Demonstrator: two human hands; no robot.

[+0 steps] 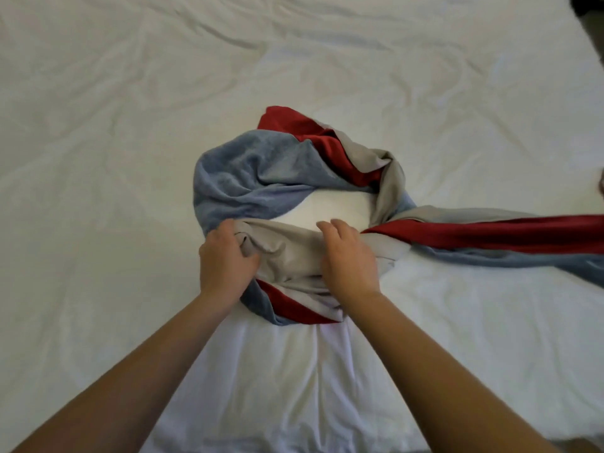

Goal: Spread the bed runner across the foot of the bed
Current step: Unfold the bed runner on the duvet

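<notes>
The bed runner, striped blue, red and grey, lies twisted in a loose loop in the middle of the white bed. One long end trails off to the right edge of view. My left hand grips a bunched grey fold at the loop's near left side, fingers curled into the cloth. My right hand rests on the grey part just to the right, fingers bent over the fabric. White sheet shows through the loop's middle.
Wrinkled white bedding spreads all round the runner. The bed's near edge runs along the bottom right, with dark floor beyond it. A dark object sits at the top right corner.
</notes>
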